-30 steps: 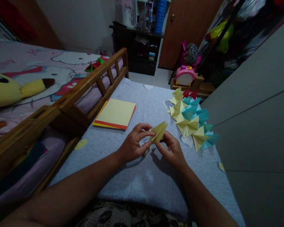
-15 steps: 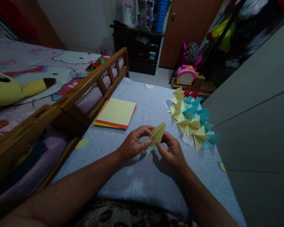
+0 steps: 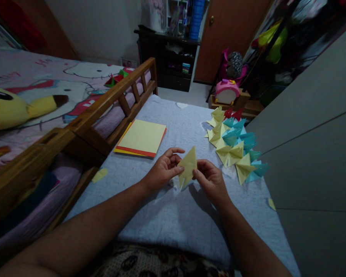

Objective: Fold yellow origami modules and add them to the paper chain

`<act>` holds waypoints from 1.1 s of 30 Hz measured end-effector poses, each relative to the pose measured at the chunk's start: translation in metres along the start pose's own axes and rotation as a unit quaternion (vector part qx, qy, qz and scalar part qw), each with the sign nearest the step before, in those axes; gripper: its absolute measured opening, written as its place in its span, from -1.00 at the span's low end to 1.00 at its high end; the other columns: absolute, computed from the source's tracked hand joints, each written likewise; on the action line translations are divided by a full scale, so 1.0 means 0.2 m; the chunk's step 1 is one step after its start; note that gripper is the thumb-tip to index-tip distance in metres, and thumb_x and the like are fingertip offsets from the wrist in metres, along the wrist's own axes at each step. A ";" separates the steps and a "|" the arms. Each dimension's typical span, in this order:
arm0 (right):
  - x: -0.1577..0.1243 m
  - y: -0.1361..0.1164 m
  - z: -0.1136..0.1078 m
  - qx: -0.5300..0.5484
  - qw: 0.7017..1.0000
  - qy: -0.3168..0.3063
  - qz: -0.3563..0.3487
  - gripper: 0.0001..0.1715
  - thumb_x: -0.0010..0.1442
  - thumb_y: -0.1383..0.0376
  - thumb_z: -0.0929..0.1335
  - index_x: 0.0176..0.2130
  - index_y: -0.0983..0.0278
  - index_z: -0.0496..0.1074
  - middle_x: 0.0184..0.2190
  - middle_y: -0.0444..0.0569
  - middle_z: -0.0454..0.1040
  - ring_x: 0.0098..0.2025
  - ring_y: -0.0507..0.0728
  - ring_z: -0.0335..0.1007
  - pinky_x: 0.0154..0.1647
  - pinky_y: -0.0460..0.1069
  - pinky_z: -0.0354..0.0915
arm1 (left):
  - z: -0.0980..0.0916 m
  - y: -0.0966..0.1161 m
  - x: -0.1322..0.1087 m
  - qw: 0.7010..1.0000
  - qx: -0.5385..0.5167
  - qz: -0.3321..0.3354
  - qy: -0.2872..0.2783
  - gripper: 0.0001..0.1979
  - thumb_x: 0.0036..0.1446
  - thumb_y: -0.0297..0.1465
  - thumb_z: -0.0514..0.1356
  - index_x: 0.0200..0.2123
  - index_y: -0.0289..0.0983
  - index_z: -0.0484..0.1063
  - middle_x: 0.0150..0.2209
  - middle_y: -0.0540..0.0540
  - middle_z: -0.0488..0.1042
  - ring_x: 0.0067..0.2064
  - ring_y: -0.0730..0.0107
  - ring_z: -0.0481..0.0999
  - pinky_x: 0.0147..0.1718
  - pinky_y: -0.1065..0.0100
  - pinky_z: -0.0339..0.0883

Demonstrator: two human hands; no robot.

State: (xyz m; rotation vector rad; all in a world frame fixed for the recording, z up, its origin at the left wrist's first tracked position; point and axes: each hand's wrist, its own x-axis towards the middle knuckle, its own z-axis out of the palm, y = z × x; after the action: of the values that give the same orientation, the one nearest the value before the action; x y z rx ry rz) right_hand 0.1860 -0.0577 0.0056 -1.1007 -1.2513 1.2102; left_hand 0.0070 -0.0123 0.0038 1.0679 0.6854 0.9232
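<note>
A pale yellow folded paper, kite-shaped with a slit at its lower end, is held up above the cloth-covered surface. My left hand pinches its left edge, thumb in front and forefinger lifted away from it. On the opposite edge, my right hand grips with the thumb in front and the fingers behind. To the right stand several folded yellow papers, with folded blue papers and red ones beside them. Square paper sheets lie stacked beyond my left hand, pale yellow on top, with orange and deeper yellow edges showing.
A wooden bed rail runs along the left, with a yellow plush toy on the bed behind it. A pale cabinet borders the right side. Past the far edge are a dark stand and a pink toy case.
The folded paper has turned from a slanted, narrow view to a flatter, upright kite shape, showing its slit. My left forefinger has lifted off it; both hands stay at its edges.
</note>
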 end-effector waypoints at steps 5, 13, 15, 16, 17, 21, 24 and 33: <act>0.00 0.01 0.01 -0.019 1.000 0.004 0.019 -0.76 0.23 0.11 0.42 -0.23 0.23 0.46 -0.37 -0.08 0.53 -0.37 0.06 0.42 -0.32 -0.04 0.36 | 0.01 0.01 -0.01 0.999 0.017 -0.034 -0.031 -0.69 0.02 -0.32 0.41 -0.18 -0.30 0.48 -0.32 -0.04 0.52 -0.31 0.41 0.49 -0.28 0.39 0.34; 0.00 0.04 0.02 -0.066 0.995 0.043 -0.054 -0.53 0.12 0.30 0.45 -0.01 0.11 0.27 -0.17 -0.09 0.40 -0.22 0.08 0.41 -0.30 -0.04 0.38 | 0.00 -0.01 0.00 0.999 0.044 -0.002 0.005 -0.72 0.06 -0.27 0.40 -0.23 -0.31 0.51 -0.30 -0.06 0.54 -0.31 0.40 0.49 -0.33 0.40 0.35; 0.00 0.03 0.02 -0.128 0.985 0.046 -0.104 -0.62 0.14 0.36 0.42 -0.06 0.11 0.30 -0.12 -0.06 0.36 -0.14 0.11 0.40 -0.27 -0.03 0.39 | -0.01 -0.02 0.01 0.999 0.041 0.021 0.012 -0.72 0.04 -0.30 0.42 -0.20 -0.29 0.52 -0.24 -0.07 0.56 -0.21 0.35 0.52 -0.21 0.36 0.39; 0.00 0.02 0.03 -0.161 0.977 0.044 -0.131 -0.66 0.15 0.38 0.40 -0.09 0.11 0.33 -0.10 -0.05 0.35 -0.10 0.12 0.38 -0.24 -0.01 0.39 | -0.01 -0.02 0.01 0.999 0.044 0.030 0.011 -0.72 0.04 -0.31 0.42 -0.19 -0.28 0.52 -0.21 -0.08 0.56 -0.16 0.33 0.52 -0.15 0.33 0.39; 0.00 0.02 0.03 -0.193 0.968 0.042 -0.156 -0.70 0.16 0.40 0.39 -0.11 0.12 0.35 -0.07 -0.03 0.34 -0.05 0.14 0.36 -0.21 0.01 0.40 | -0.01 -0.02 0.01 0.998 0.049 0.038 0.009 -0.71 0.04 -0.32 0.42 -0.17 -0.28 0.52 -0.18 -0.08 0.56 -0.13 0.32 0.53 -0.11 0.31 0.39; -0.01 0.00 0.03 -0.264 0.939 0.047 -0.215 -0.71 0.17 0.46 0.35 -0.13 0.12 0.41 -0.05 0.00 0.34 0.02 0.19 0.34 -0.01 0.13 0.38 | 0.00 -0.02 0.00 0.995 0.085 0.056 -0.008 -0.73 0.10 -0.30 0.39 -0.16 -0.28 0.52 -0.17 -0.10 0.55 -0.12 0.31 0.52 -0.09 0.29 0.39; -0.01 -0.01 0.03 -0.266 0.934 0.054 -0.234 -0.69 0.15 0.48 0.34 -0.16 0.12 0.43 -0.09 -0.01 0.35 0.00 0.20 0.36 0.04 0.17 0.35 | 0.00 -0.02 -0.01 0.990 0.115 0.076 -0.015 -0.76 0.13 -0.28 0.38 -0.19 -0.28 0.52 -0.20 -0.08 0.52 -0.15 0.32 0.51 -0.12 0.30 0.39; -0.03 0.00 0.04 -0.266 0.928 0.060 -0.254 -0.64 0.17 0.49 0.35 -0.13 0.08 0.52 -0.07 0.00 0.36 0.00 0.20 0.37 -0.05 0.14 0.37 | -0.01 0.00 -0.01 0.972 0.200 0.123 -0.016 -0.86 0.21 -0.30 0.30 -0.23 -0.24 0.59 -0.23 -0.12 0.55 -0.16 0.29 0.52 -0.12 0.26 0.39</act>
State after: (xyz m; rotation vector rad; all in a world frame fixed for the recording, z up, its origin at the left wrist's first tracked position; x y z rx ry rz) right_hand 0.1791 -0.0635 0.0056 -1.1049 -1.6888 0.4096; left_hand 0.0038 -0.0137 0.0041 1.5492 0.7418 0.9992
